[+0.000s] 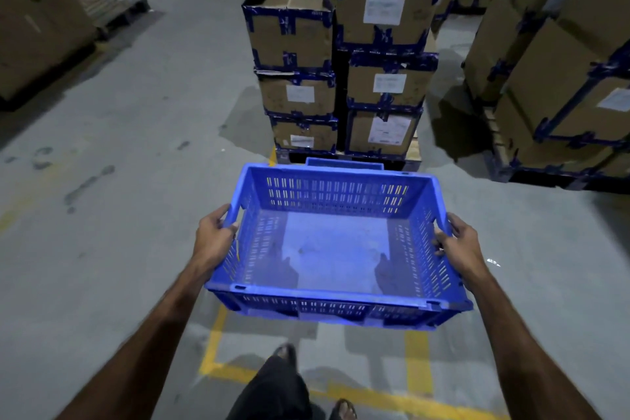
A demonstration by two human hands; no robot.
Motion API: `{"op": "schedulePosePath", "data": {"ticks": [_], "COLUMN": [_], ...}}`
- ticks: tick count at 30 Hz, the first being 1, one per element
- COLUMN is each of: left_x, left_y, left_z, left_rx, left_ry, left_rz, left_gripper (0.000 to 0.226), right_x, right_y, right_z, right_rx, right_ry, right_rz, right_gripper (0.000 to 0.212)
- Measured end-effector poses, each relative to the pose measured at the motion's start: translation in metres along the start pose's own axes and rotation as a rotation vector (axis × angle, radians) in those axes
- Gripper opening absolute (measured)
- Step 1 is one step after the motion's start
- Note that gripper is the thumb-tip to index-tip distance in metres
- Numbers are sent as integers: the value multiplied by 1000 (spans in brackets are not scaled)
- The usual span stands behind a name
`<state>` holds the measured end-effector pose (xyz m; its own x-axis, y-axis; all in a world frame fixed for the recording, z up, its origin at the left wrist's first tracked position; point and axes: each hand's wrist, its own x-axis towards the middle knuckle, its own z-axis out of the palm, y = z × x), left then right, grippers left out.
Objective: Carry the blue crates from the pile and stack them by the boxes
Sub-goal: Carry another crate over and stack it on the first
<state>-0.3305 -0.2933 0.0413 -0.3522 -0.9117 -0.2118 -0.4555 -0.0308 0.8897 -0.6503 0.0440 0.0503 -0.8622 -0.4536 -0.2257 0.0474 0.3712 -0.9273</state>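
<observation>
Empty slotted blue plastic crate (335, 242), long axis left-right, opening up; left grip (214, 238) and right grip (461, 242) clamp its short ends.

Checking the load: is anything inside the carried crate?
No. The crate shows only its bare floor. Behind its far rim, part of another blue crate shows; the rest is hidden.

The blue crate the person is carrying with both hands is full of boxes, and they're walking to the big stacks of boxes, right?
Not quite. The blue crate is empty: the head view shows its bare floor. The rest holds: the left hand and right hand grip its two short sides, and the taped cardboard boxes stand stacked just ahead.
</observation>
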Motion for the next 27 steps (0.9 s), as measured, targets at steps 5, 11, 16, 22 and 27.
{"op": "schedulePosePath", "data": {"ticks": [5, 11, 16, 22, 27], "left_x": [78, 166, 228, 279, 313], "left_y": [-1, 31, 55, 78, 81], "left_z": [19, 38, 61, 95, 134], "left_rx": [10, 20, 32, 14, 30], "left_ry": [-75, -146, -207, -240, -244], "left_rz": [-12, -15, 8, -14, -60], "left_gripper": [58, 64, 54, 55, 56], "right_x": [51, 113, 153, 216, 280], "right_y": [-10, -35, -58, -49, -27], "right_z": [26, 52, 69, 67, 61], "right_rx": [22, 18, 38, 25, 23], "right_ry": [27, 91, 158, 246, 237], "right_rz": [19, 60, 60, 135, 193], "right_gripper": [22, 14, 17, 21, 24]}}
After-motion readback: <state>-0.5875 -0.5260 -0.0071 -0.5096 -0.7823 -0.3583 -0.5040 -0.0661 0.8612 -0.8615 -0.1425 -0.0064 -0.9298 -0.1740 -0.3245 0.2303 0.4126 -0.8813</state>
